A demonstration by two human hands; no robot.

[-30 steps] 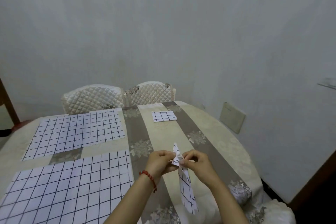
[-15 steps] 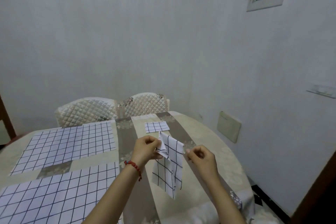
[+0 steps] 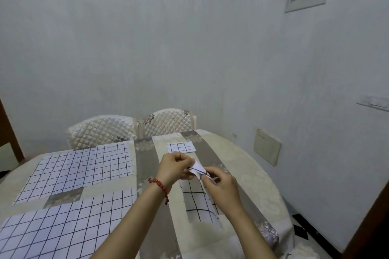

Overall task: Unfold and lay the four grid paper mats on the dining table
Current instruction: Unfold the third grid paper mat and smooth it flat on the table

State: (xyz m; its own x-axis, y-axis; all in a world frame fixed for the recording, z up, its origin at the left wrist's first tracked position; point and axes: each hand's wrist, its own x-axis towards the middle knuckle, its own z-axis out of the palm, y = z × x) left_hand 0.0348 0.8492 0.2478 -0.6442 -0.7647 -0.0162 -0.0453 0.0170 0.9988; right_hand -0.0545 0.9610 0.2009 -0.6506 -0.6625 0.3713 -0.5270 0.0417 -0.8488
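Item: third mat (image 3: 197, 200), part-folded, long axis toward your near counter edge. Your left hand (image 3: 175, 167) and right hand (image 3: 221, 185) both pinch its far end, apparently.

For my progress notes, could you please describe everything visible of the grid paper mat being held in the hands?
The white paper mat with black grid lines is partly unfolded, hanging as a narrow strip above the dining table's right side. Its crumpled top is pinched by the left hand and the right hand; the lower end is blurred.
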